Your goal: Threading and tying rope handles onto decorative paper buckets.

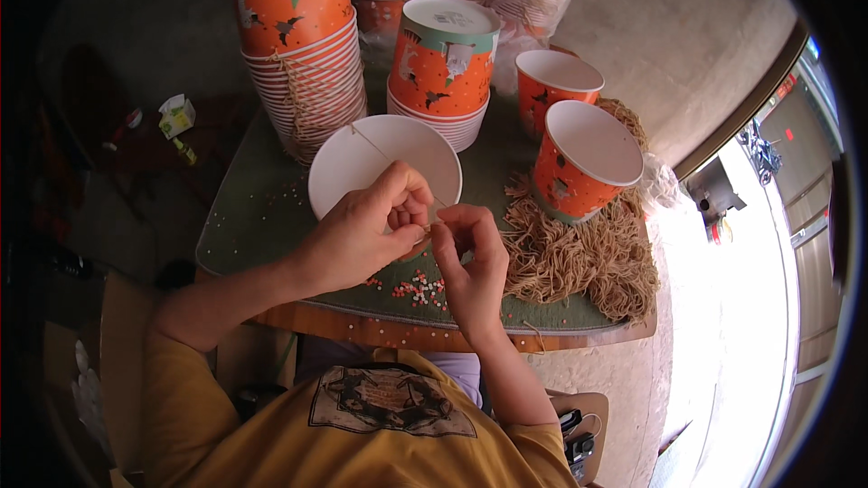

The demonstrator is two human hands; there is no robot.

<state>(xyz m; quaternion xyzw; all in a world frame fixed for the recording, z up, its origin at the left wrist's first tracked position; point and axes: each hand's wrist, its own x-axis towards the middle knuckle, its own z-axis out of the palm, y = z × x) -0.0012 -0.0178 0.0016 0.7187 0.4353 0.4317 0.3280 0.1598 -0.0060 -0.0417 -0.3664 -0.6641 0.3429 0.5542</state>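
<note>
A white-lined orange paper cup (pixel 362 167) lies tipped toward me at the table's middle, its mouth facing up. A thin tan string (pixel 372 142) runs across its opening from the far rim to my fingers. My left hand (pixel 362 230) pinches the string and holds the cup's near rim. My right hand (pixel 466 258) pinches the string's end right beside it, fingertips almost touching the left hand's.
A heap of tan strings (pixel 579 258) lies on the green table mat (pixel 253 217) at the right. Two upright orange cups (pixel 583 158) stand on it. Stacks of orange cups (pixel 303 45) stand behind. Small coloured beads (pixel 420 289) lie scattered near the front edge.
</note>
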